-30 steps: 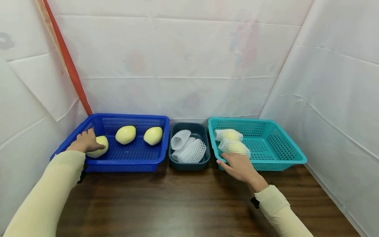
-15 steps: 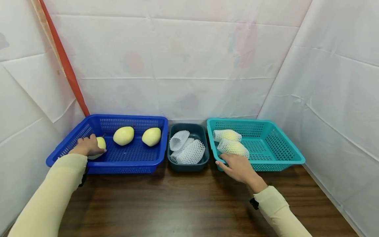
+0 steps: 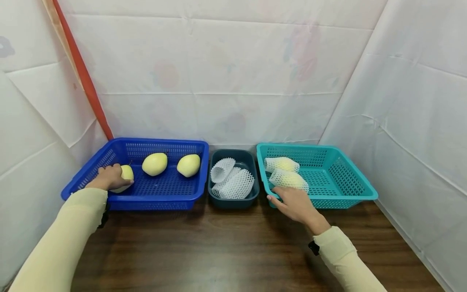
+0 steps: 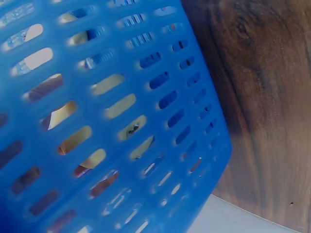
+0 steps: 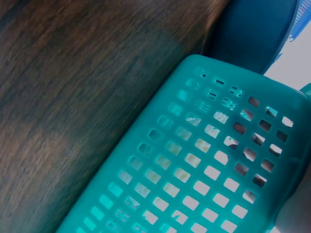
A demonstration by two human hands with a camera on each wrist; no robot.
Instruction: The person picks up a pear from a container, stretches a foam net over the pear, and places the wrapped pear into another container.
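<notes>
My left hand point(image 3: 110, 178) reaches into the blue basket point(image 3: 157, 199) and grips the leftmost yellow pear point(image 3: 127, 173), covering much of it. To the right, two more bare pears, a middle pear point(image 3: 155, 164) and a right pear point(image 3: 188, 165), lie in the same basket. With the thumb outside and fingers over the edge, my right hand point(image 3: 294, 204) holds the front left rim of the teal basket point(image 3: 350, 199). Beside those fingers is a pear in a white foam net point(image 3: 289, 180), and behind it lies another netted pear point(image 3: 281, 164). Both wrist views mostly show basket walls.
Between the baskets stands a dark blue-green tub point(image 3: 233, 204) with several white foam nets point(image 3: 237, 183). All three containers sit on a brown wooden table point(image 3: 219, 247). White sheeting point(image 3: 219, 73) encloses the back and sides, with a red strip point(image 3: 85, 77) at the left.
My left hand has moved slightly right and farther over the leftmost pear, hiding more of it. The right hand stays on the teal rim. The head view shifts a little.
</notes>
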